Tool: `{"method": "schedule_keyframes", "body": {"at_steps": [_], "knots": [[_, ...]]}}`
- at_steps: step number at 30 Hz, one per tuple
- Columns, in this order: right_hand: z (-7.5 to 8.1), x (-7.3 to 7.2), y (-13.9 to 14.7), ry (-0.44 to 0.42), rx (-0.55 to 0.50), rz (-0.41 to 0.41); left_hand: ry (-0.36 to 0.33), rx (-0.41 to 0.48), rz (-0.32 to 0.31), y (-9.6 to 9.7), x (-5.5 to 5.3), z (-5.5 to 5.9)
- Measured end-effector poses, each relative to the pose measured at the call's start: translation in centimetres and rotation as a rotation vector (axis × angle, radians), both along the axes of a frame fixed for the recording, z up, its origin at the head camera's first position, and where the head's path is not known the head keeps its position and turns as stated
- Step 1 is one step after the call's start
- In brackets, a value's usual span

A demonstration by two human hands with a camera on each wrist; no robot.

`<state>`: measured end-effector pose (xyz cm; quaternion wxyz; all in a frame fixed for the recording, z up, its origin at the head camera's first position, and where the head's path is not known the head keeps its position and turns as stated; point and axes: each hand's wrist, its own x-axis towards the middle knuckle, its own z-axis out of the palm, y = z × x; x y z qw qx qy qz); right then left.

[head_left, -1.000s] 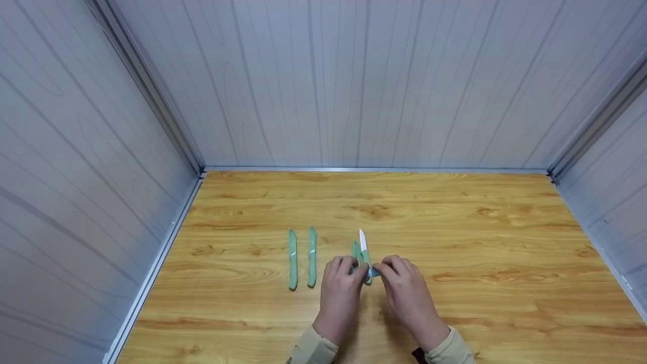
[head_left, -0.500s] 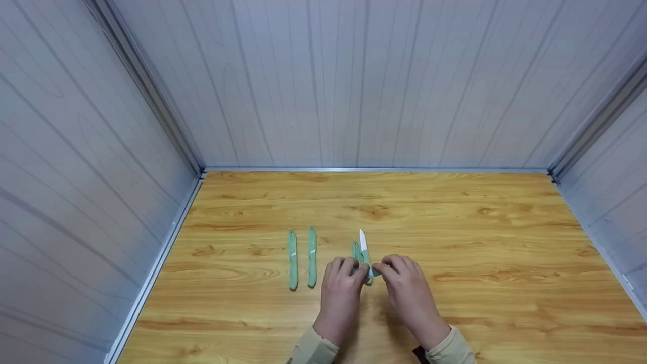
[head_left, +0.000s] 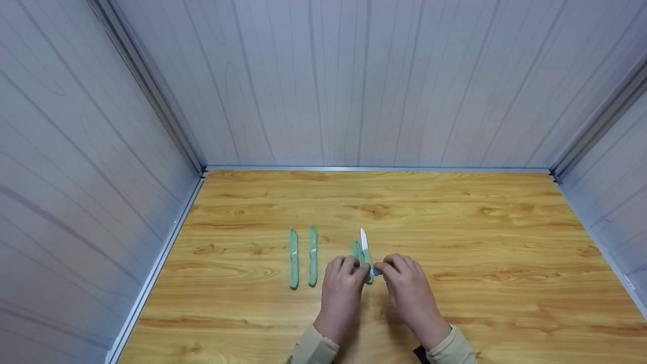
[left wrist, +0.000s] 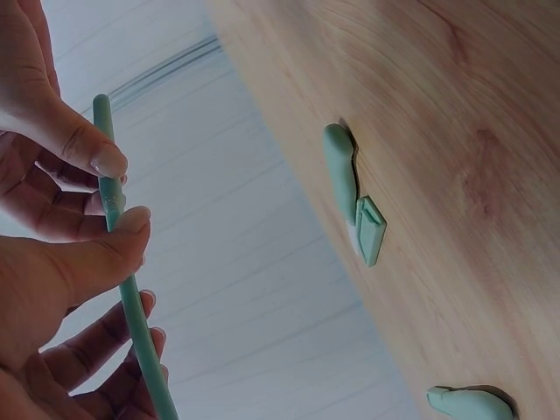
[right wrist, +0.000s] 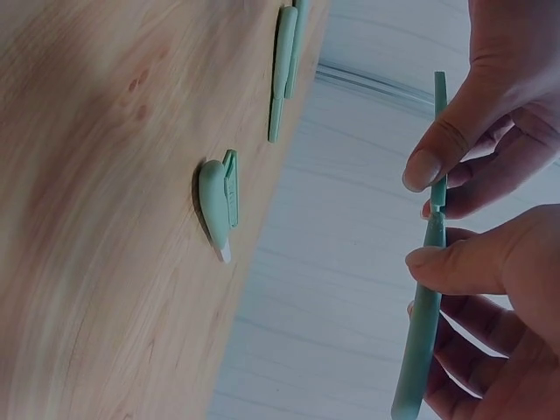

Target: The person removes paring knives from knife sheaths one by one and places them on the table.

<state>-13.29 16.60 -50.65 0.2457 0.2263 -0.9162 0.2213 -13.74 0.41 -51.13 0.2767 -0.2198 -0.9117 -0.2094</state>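
Both my hands are around one green paring knife (right wrist: 423, 332) with a green sheath, raised above the table. In the right wrist view my right hand (head_left: 409, 293) pinches its thicker handle between thumb and fingers. My left hand (head_left: 342, 288) pinches the slimmer sheath (left wrist: 137, 306), as the left wrist view shows. The joint between the two parts lies between my thumbs; no blade shows there. Just beyond my hands a second green-handled knife (head_left: 366, 257) lies on the table with its white blade (head_left: 363, 238) bare. Its loose green sheath (head_left: 357, 247) lies close along its left side.
Two more green knives in sheaths, one (head_left: 293, 260) and another (head_left: 313, 258), lie side by side left of my hands. The wood-grain table (head_left: 480, 227) is bounded by pale panel walls (head_left: 343, 91) at the back and both sides.
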Motion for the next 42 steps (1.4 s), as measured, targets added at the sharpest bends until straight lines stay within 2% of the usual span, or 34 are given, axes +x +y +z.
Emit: {"method": "schedule_keyframes", "body": {"at_steps": [8,15,28,38,42], "knots": [[-0.1,0.05,0.06,-0.021,-0.01,0.006,-0.003,-0.01,-0.001,-0.15,-0.15,-0.1],[-0.02,0.11,0.08,-0.011,-0.003,0.01,0.026,-0.021,0.0,-0.12,-0.23,-0.1],[0.2,0.06,0.24,-0.047,0.006,-0.007,-0.091,-0.022,0.003,-0.19,-0.05,0.1],[0.01,0.16,0.22,-0.05,-0.002,-0.002,-0.083,-0.006,-0.009,-0.42,-0.1,-0.17],[0.03,0.22,0.28,-0.041,-0.005,-0.001,-0.057,-0.002,-0.01,-0.44,-0.08,-0.24]]}}
